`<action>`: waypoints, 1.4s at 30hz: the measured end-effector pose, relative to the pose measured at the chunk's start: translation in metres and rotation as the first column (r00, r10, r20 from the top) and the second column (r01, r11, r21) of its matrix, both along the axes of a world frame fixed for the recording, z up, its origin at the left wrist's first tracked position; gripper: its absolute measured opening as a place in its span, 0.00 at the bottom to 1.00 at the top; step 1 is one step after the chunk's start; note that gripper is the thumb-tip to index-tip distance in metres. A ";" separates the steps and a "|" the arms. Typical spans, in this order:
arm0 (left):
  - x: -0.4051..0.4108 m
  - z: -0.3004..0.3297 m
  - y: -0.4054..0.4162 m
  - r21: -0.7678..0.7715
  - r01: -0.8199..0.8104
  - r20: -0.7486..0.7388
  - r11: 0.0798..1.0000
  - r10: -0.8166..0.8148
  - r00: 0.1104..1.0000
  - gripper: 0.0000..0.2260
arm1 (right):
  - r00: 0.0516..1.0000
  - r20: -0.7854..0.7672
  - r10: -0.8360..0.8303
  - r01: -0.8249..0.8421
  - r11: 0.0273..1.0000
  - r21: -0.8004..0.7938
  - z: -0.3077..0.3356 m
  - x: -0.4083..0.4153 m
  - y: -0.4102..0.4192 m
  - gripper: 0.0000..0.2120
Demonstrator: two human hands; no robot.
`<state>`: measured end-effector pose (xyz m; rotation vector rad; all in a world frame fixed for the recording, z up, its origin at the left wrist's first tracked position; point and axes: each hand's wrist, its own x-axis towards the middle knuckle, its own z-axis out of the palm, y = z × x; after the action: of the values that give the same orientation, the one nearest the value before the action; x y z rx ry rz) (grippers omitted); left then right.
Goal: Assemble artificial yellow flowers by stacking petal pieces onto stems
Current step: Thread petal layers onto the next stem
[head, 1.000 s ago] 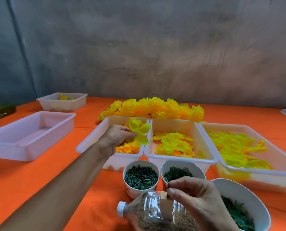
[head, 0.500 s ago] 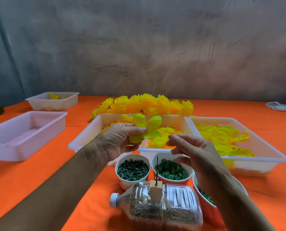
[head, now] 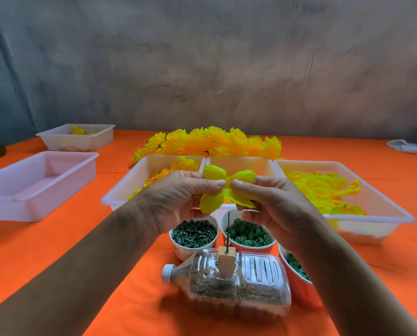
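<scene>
Nearest the camera, a clear plastic bottle [head: 229, 280] filled with brown grainy material lies on its side on the orange tablecloth [head: 44, 251], white cap pointing left, and a small pale block [head: 226, 262] stands on it with a thin dark spike [head: 227, 230] rising upright from its top. Just behind the bottle stand two round paper cups, the left cup [head: 194, 235] full of short dark green stems and the middle cup [head: 248, 235] full of curly green rings; a larger round bowl [head: 297, 272] of green pieces sits to the right, partly hidden by the right forearm. Above the spike, the left hand [head: 178, 197] and right hand [head: 275, 202] are brought together, thumb and fingertips of each pinching a yellow fabric petal piece [head: 223, 190] held in the air between them. Behind the hands, three white plastic trays stand side by side: the left tray [head: 134, 180] with orange-yellow petals, the middle one [head: 251, 166] mostly hidden, the right tray [head: 372, 190] with loose yellow petals. Behind these lies a heap of finished yellow flowers [head: 209, 143]. Well to the left sit a white rectangular tray [head: 37, 180] and, farther back, a smaller white tray [head: 77, 138] with a few yellow pieces.
</scene>
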<state>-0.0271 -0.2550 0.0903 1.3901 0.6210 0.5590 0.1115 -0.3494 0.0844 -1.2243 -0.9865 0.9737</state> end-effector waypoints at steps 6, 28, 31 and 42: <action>-0.002 -0.007 -0.002 -0.122 0.030 0.004 0.992 -0.030 1.000 0.07 | 0.996 -0.058 0.069 -0.071 0.997 -0.032 -0.004 0.003 -0.002 0.06; -0.006 -0.014 -0.013 -0.127 0.024 -0.023 0.992 -0.027 0.999 0.05 | 0.962 -0.240 0.128 -0.180 0.961 -0.209 -0.008 0.006 -0.005 0.25; -0.006 -0.015 -0.013 -0.116 0.016 -0.030 0.993 -0.020 0.999 0.05 | 0.947 -0.286 0.146 -0.216 0.948 -0.232 -0.008 0.005 -0.005 0.16; -0.003 -0.005 -0.008 -0.111 0.049 0.077 0.993 -0.040 0.996 0.05 | 0.961 -0.227 0.160 -0.207 0.957 -0.201 0.006 0.006 -0.001 0.11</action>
<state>-0.0298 -0.2630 0.0854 1.2683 0.5519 0.5299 0.1176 -0.3509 0.0904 -1.1980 -0.8516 1.3631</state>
